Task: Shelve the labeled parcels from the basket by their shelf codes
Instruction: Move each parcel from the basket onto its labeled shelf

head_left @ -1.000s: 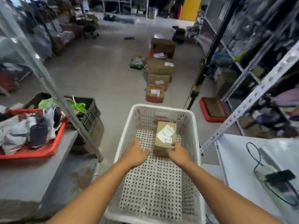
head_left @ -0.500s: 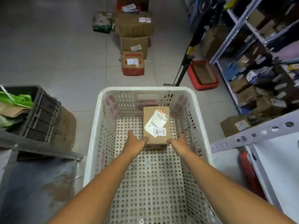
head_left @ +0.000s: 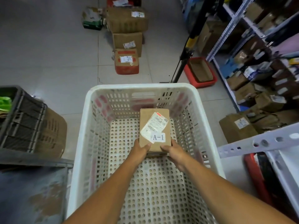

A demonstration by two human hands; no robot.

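Parcel A-1, held in both hands inside the white basket.

Left hand [head_left: 140, 151] and right hand [head_left: 174, 151] grip the near corners of one brown cardboard parcel [head_left: 155, 126], thumbs on its top face, fingers curled round its sides. Top face bears a shipping label [head_left: 154, 122] and a white tag reading "A-1" [head_left: 158, 137]. Parcel sits in the far half of the perforated white basket [head_left: 142, 87]. Beyond: three labeled boxes [head_left: 127, 61] in a row on the tiled floor; black crate [head_left: 24, 120] at left; metal shelving [head_left: 252, 50] with cartons at right; red tray [head_left: 200, 71] at its foot.
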